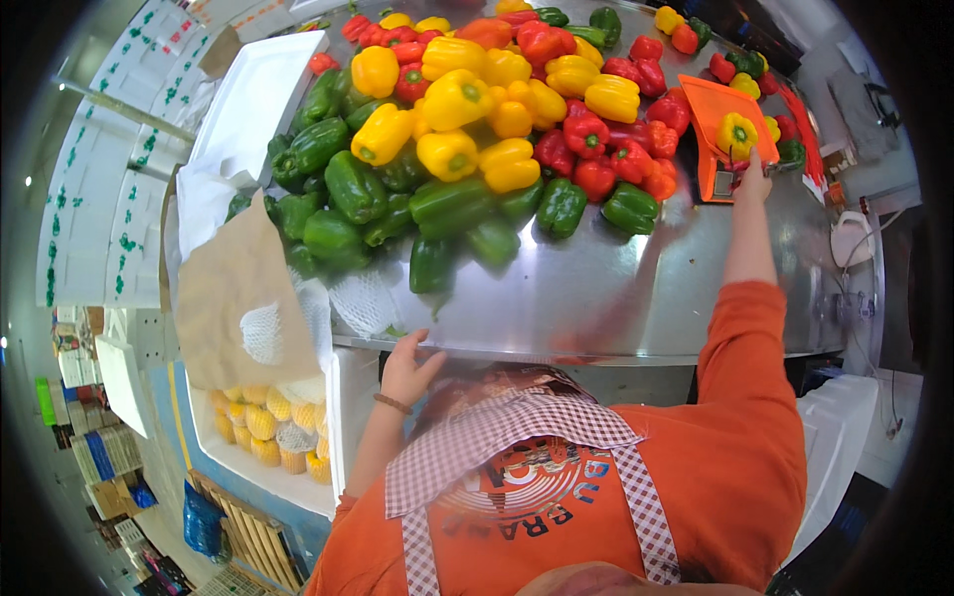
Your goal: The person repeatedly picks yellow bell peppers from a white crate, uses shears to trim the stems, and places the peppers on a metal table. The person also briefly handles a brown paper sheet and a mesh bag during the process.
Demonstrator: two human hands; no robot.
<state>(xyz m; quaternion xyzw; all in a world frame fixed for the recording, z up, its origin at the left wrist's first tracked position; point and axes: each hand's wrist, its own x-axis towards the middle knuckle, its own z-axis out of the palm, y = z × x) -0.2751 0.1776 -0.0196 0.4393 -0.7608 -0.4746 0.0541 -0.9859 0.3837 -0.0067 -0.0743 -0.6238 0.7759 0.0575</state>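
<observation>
My left hand [406, 370] is at the front edge of the metal table [596, 298], thumb and fingers apart, holding nothing. A white foam net sleeve [364, 304] lies just beyond it. My right arm stretches out to an orange scale [715, 112] at the far right. There my right hand [753, 182] reaches the lower edge of a yellow bell pepper [735, 134] over the orange plate. Its grip is too small to make out. Green bell peppers [354, 186], yellow bell peppers [456, 100] and red bell peppers [589, 134] are heaped across the table.
At the left, a white foam box [261, 480] holds yellow peppers in net sleeves, partly under brown paper [238, 298]. A white foam lid [257, 97] leans behind. Small mixed groups of peppers [682, 33] and red strips [803, 134] lie near the scale.
</observation>
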